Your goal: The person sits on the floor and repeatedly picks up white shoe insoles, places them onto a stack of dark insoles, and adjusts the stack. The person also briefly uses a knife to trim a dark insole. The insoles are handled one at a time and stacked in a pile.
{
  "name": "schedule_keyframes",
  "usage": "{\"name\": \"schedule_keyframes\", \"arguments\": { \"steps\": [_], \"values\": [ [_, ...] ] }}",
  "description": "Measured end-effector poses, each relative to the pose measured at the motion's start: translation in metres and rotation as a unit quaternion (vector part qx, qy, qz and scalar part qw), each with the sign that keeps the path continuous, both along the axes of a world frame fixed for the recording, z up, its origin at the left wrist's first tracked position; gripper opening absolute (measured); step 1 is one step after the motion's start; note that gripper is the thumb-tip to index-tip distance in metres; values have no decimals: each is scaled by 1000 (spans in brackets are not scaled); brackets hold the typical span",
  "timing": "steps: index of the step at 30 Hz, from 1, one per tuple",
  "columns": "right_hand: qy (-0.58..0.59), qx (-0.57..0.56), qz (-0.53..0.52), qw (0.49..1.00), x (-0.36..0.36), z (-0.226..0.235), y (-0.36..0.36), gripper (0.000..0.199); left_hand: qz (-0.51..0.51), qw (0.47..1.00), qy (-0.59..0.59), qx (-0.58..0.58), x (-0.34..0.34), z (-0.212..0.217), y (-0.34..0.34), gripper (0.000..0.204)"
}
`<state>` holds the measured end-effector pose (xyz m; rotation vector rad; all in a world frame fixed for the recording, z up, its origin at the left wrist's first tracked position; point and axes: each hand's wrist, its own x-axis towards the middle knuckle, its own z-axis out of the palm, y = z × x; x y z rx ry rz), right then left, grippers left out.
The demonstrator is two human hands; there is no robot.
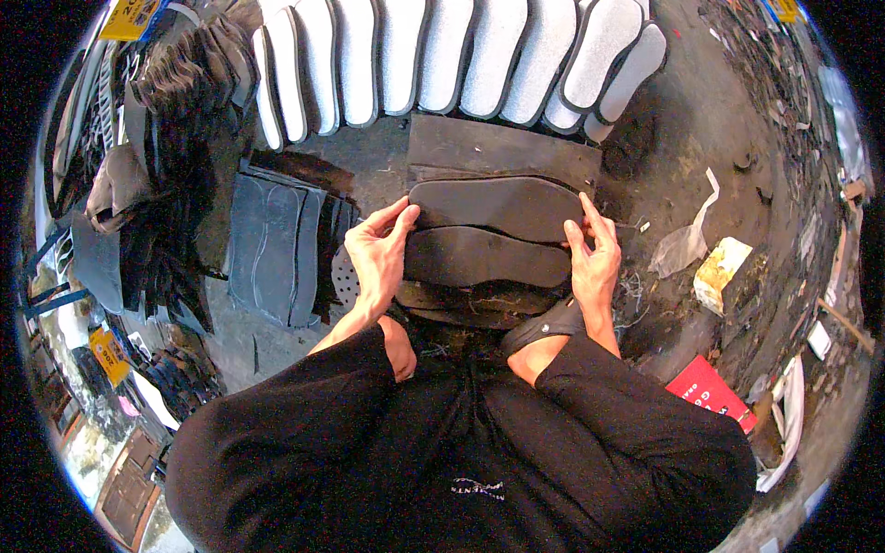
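Observation:
A dark shoe sole (498,204) lies lengthwise across in front of me, held at both tips. My left hand (376,258) grips its left tip between thumb and fingers. At the opposite tip, my right hand (595,263) has its thumb and fingertips against the edge. A second dark sole (487,257) lies just nearer to me, almost parallel with the first. Beneath and beyond them is a flat dark sheet (502,147), partly covered by the soles.
White-topped insoles (447,55) with dark edges fan out at the far side. Dark-grey sheets with curved outlines (267,244) are stacked at left, beside piled dark pieces (152,249). On the right floor are a crumpled yellowish scrap (722,275) and a red card (710,394).

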<state>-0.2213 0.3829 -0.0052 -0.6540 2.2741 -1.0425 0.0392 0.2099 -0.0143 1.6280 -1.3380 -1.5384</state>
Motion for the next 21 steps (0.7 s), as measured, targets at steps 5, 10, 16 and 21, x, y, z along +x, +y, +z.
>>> {"name": "schedule_keyframes", "arguments": {
  "steps": [5, 10, 16, 21],
  "values": [
    [46, 48, 17, 998, -10, -4, -6, 48, -127, 985, -110, -30, -1, 9, -26, 28],
    [44, 150, 74, 985, -43, 3, -13, 61, -275, 945, -177, 18, 2, 15, -77, 25],
    [73, 109, 74, 989, -15, -2, -5, 42, -244, 932, -154, -219, 9, 2, -42, 25],
    [-86, 29, -28, 996, 0, 7, 21, 52, -117, 976, 170, 63, 10, 50, -18, 40]
  ]
}}
